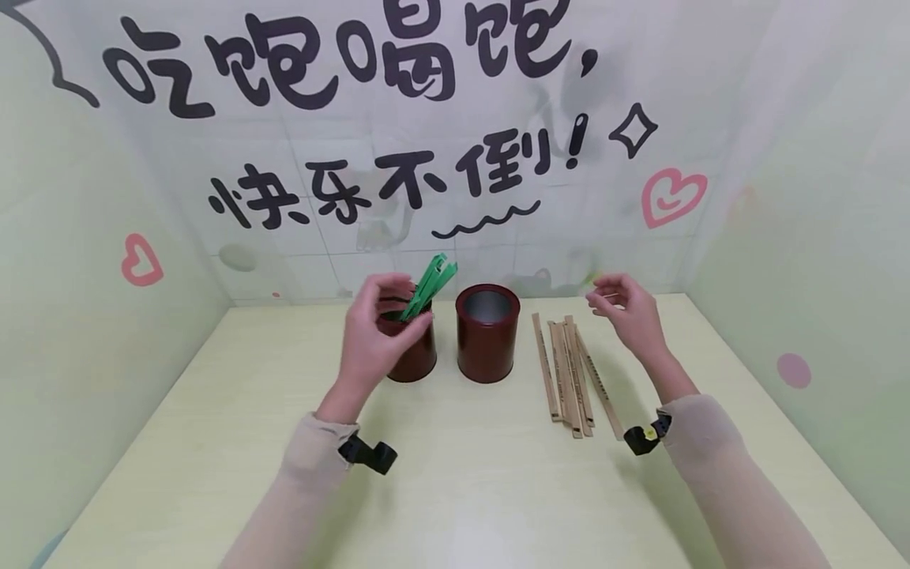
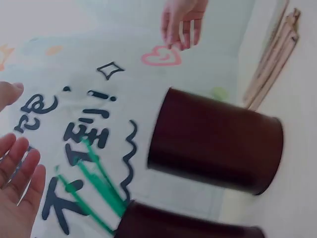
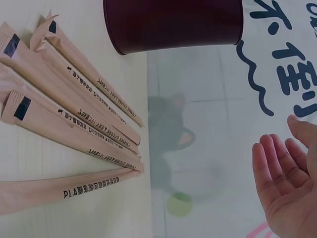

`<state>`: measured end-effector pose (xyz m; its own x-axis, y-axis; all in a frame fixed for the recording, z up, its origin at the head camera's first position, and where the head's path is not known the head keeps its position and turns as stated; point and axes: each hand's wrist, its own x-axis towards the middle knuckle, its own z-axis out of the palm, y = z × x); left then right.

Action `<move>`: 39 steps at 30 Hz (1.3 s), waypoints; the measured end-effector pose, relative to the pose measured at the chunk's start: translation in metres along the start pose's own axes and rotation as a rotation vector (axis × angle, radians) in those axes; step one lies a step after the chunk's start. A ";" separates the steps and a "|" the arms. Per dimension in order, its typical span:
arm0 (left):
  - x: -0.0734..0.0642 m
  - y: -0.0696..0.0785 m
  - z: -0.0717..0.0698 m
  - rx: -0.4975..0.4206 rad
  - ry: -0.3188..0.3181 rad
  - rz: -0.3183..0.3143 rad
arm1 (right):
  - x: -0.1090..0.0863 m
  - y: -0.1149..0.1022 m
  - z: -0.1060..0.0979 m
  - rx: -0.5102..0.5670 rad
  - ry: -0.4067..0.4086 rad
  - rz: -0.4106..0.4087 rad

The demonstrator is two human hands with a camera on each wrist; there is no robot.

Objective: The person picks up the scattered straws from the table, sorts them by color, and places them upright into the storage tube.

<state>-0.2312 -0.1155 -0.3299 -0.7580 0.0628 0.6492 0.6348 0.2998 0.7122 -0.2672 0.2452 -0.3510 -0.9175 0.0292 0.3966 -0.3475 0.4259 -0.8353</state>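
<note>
Two dark red cups stand at the table's back. The left cup holds several green sticks that lean right. The right cup looks empty. My left hand hovers just in front of the left cup's rim, fingers relaxed, holding nothing. Several brown paper-wrapped sticks lie on the table right of the cups. My right hand is raised above their far ends, palm open and empty.
The pale yellow table is boxed in by a lettered back wall and plain side walls. A black wrist camera sits on each sleeve.
</note>
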 end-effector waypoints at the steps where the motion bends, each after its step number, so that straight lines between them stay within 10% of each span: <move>1: -0.003 -0.001 0.005 -0.002 -0.029 0.013 | 0.001 0.004 0.000 -0.006 0.001 0.009; 7: -0.020 -0.016 0.038 0.072 -0.146 0.034 | 0.004 0.023 -0.002 -0.012 -0.002 0.024; 20: -0.025 -0.048 0.094 0.193 -0.177 -0.194 | -0.004 0.040 -0.016 -0.112 -0.096 0.150; 30: -0.013 -0.062 0.112 0.129 -0.179 -0.408 | -0.009 0.062 -0.013 -0.171 -0.304 0.387; 39: -0.007 -0.072 0.117 0.026 -0.210 -0.437 | -0.015 0.076 -0.009 -0.295 -0.484 0.542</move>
<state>-0.2888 -0.0264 -0.4170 -0.9683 0.1163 0.2211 0.2487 0.3641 0.8975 -0.2779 0.2854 -0.4168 -0.9502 -0.0675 -0.3042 0.1760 0.6894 -0.7027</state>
